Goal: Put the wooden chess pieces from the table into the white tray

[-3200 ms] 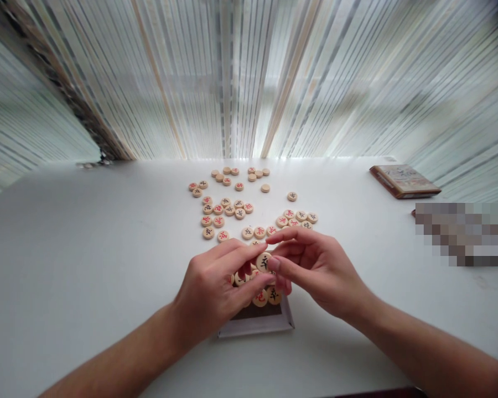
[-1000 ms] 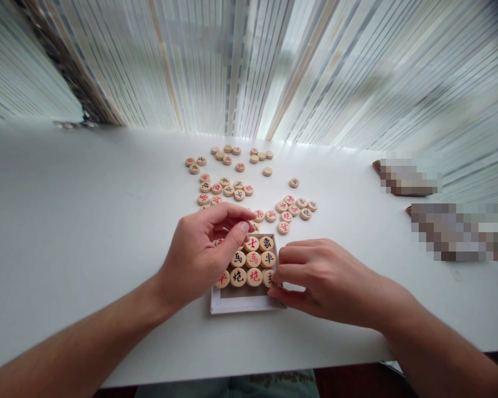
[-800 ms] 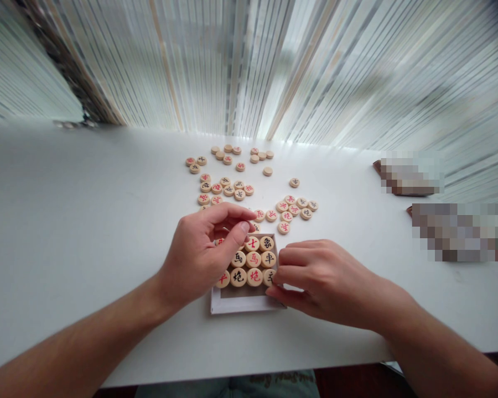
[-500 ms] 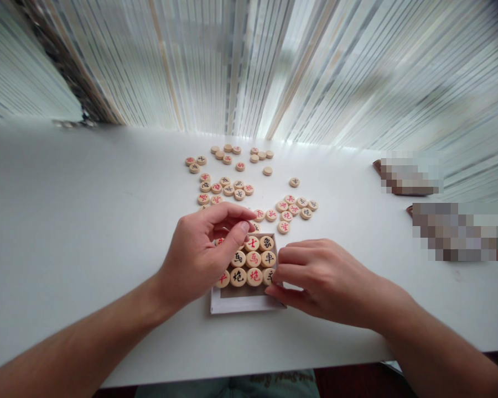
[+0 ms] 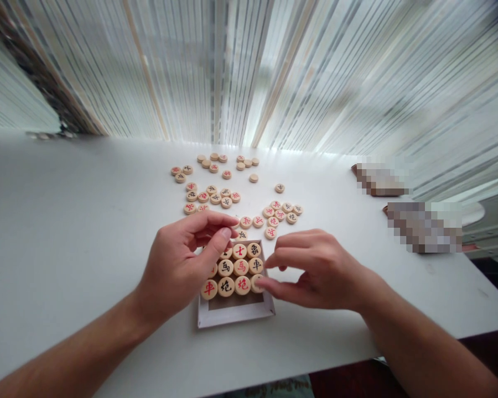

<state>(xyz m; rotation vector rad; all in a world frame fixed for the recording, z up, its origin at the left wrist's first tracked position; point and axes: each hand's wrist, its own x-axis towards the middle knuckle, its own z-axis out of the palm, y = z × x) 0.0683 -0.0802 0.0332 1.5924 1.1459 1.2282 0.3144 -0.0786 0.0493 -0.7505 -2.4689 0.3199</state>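
A shallow white-rimmed box (image 5: pixel 232 316) lies near the table's front edge. In it, round wooden chess pieces (image 5: pixel 234 268) with red or black characters sit in rows. My left hand (image 5: pixel 178 268) hovers over the box's left side, index finger and thumb drawn toward each other and the other fingers curled; what they hold, if anything, is hidden. My right hand (image 5: pixel 319 268) is at the box's right side. Its fingers are half bent and apart from the thumb, whose tip rests on the lower right piece (image 5: pixel 256 283).
Several loose pieces (image 5: pixel 213 194) lie scattered on the white table (image 5: pixel 87 221) beyond the box, with another cluster (image 5: pixel 280 213) to the right. Two blurred-out objects (image 5: pixel 379 179) (image 5: pixel 425 226) sit at the table's right. Striped curtains (image 5: pixel 249 72) hang behind.
Three seconds ago both hands pinched one piece above the box. Since half a second ago my right fingers have lifted off the box's edge, leaving the thumb there. The view shifted slightly.
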